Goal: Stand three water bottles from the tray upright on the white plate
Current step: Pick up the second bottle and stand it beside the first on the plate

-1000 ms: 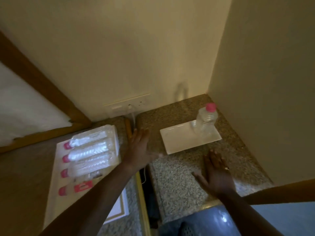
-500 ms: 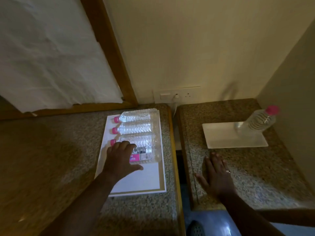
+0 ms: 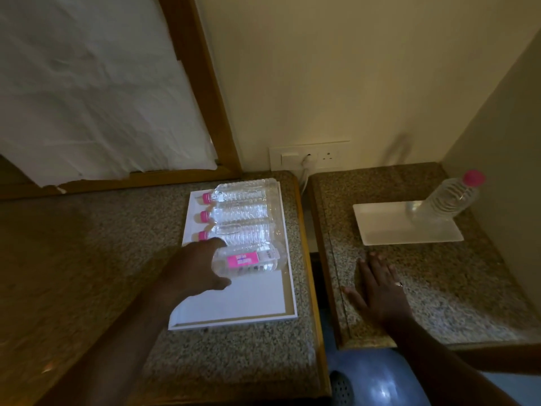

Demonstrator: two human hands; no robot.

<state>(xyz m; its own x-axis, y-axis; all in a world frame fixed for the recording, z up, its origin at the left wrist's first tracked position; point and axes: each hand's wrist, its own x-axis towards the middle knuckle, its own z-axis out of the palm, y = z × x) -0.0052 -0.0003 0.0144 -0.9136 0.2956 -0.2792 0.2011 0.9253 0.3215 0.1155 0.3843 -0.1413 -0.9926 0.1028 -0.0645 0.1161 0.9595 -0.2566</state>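
Fingers of your left hand (image 3: 199,271) have now closed around the neck end of the nearest bottle (image 3: 248,260), the one with the pink label; half a second ago that hand only lay flat on it, and a second ago it was between the tray (image 3: 234,306) and the plate. So the grip is made, though the bottle looks to be lying on the tray, at most just starting to lift. Three more bottles (image 3: 240,212) lie side by side behind it, toward the wall, their pink caps pointing away from the plate. Your right hand (image 3: 377,288) has stayed flat on the other tabletop (image 3: 468,288), fingers spread and holding nothing, just on the near side of the white plate (image 3: 389,227). One bottle (image 3: 448,197) already stands on the plate's far right corner, beside the side wall. By my reckoning this is the second of three, so lift it, carry it across the gap between the tabletops and set it upright on the bare part of the plate, clear of the standing one.
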